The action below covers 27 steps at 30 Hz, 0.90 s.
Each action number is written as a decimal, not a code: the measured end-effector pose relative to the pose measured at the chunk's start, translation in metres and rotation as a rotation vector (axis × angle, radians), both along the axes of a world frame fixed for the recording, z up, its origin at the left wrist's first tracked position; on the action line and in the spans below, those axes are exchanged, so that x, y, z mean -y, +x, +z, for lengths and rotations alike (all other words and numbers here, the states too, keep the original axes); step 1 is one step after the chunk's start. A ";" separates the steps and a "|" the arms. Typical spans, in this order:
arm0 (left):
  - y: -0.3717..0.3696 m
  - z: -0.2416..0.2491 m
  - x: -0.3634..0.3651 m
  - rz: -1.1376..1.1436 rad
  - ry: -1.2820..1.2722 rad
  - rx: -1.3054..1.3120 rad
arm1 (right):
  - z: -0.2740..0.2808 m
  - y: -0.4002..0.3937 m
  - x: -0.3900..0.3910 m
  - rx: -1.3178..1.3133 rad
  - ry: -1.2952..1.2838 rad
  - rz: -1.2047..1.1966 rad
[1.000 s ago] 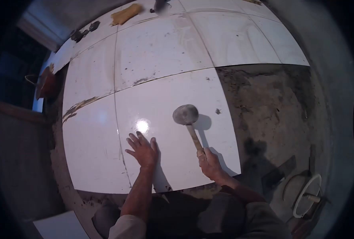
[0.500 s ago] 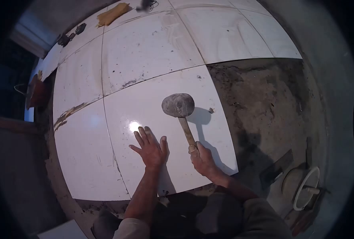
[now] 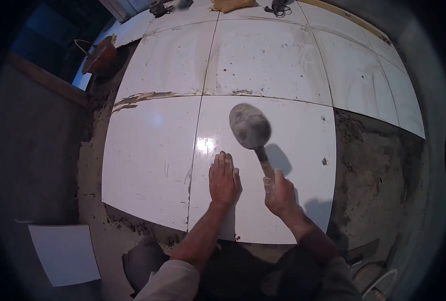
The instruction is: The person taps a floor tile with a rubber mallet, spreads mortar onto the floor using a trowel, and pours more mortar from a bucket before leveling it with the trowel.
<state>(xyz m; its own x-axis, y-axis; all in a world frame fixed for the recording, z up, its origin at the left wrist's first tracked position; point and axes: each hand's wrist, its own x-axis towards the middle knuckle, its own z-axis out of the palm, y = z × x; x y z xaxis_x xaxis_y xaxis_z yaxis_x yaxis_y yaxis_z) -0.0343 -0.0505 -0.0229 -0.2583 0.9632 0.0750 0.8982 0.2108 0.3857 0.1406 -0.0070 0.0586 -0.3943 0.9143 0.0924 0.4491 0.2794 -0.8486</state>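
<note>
My right hand (image 3: 281, 194) is wrapped round the handle of a rubber mallet (image 3: 250, 126), its thick grey head held over a large white floor tile (image 3: 303, 150). The mallet's shadow falls on the tile just right of it. Flat on the same tile, left of the mallet, my left hand (image 3: 224, 183) lies palm down with straight fingers close together. Its fingertips are near the joint with the neighbouring white tile (image 3: 145, 155).
Bare mortar ground (image 3: 378, 185) lies to the right of the tile. A bucket (image 3: 376, 281) and a trowel (image 3: 361, 253) are at lower right. A red bucket (image 3: 101, 57) stands upper left, a loose white tile piece (image 3: 65, 255) lower left. A yellowish sack (image 3: 233, 5) lies at the far end.
My view has turned, shifting the floor rightward and down in the picture. My left hand's spread fingers have come together on the tile. The mallet head now tilts differently, still in my right hand.
</note>
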 end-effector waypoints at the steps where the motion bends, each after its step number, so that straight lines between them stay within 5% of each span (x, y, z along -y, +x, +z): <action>1: 0.002 0.003 -0.001 0.057 0.023 -0.049 | -0.020 -0.009 -0.004 0.220 -0.045 0.003; 2: 0.003 0.003 0.000 0.058 0.017 -0.043 | -0.038 -0.014 -0.004 0.445 -0.099 0.008; 4: 0.004 0.005 -0.002 0.211 0.039 -0.056 | -0.032 -0.024 -0.012 0.490 -0.221 0.049; 12: 0.000 0.007 -0.004 0.233 -0.021 -0.028 | -0.006 -0.022 0.006 0.078 -0.071 0.065; 16: 0.002 0.010 -0.005 0.247 -0.036 -0.035 | -0.034 -0.030 -0.003 0.482 -0.236 0.100; 21: 0.002 0.010 -0.006 0.240 0.008 -0.016 | -0.010 -0.019 0.003 0.091 0.004 0.090; 27: 0.001 0.007 -0.005 0.256 0.005 -0.025 | -0.032 0.007 0.021 0.110 -0.065 0.052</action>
